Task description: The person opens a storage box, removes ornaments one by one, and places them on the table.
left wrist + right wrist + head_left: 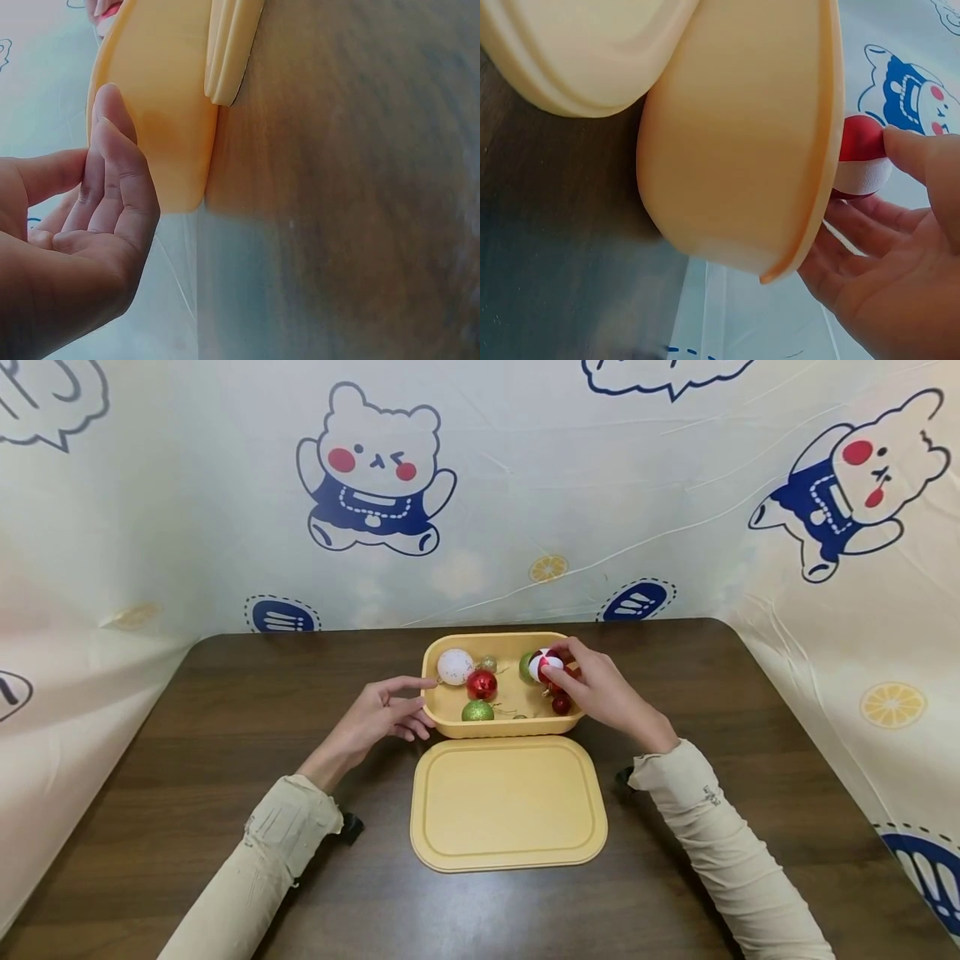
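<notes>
A yellow rectangular container (450,725) holds several Christmas baubles. In the head view, a white speckled bauble (454,667), a red bauble (482,684) and a green glitter bauble (477,711) lie in its left half. My right hand (606,687) reaches over the right end and pinches a red-and-white bauble (864,159) between thumb and fingers, level with the rim. Partly hidden under it are another green bauble (526,667) and small dark red ones (561,704). At the left end my left hand (97,187) rests its loosely bent fingers against the container's wall.
A yellow lid (508,803) lies flat on the brown wooden table (225,793), directly in front of the container. Behind the table hangs a pale curtain (495,510) printed with cartoon bears.
</notes>
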Tool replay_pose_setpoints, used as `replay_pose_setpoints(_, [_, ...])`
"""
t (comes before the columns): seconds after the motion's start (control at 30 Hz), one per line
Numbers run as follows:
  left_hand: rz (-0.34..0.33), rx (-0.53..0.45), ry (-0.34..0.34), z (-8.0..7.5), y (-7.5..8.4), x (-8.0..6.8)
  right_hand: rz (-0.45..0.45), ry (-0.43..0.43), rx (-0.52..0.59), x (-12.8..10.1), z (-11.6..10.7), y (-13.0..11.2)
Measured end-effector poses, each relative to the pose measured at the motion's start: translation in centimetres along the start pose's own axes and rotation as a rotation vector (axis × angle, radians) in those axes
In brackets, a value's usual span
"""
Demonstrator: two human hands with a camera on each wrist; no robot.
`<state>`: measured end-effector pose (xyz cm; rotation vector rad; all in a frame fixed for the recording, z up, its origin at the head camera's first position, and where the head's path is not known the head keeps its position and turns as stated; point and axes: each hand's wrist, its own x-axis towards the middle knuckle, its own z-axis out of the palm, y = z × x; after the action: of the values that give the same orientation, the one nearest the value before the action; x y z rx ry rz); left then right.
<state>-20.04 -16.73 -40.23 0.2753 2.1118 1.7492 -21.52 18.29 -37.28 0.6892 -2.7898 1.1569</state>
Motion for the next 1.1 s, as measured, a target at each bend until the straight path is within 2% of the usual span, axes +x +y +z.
replay_pose_setpoints(0.53, [-0.003, -0.005, -0.004, 0.0, 0.2, 0.0, 0.032, 0.111, 0.079, -0.6, -2.6, -0.1])
replay_pose_setpoints(1.1, [-0.023, -0.005, 0.006, -0.1, 0.3, -0.1, 0.126, 0.225, 0.044, -1.9, -5.9, 1.1])
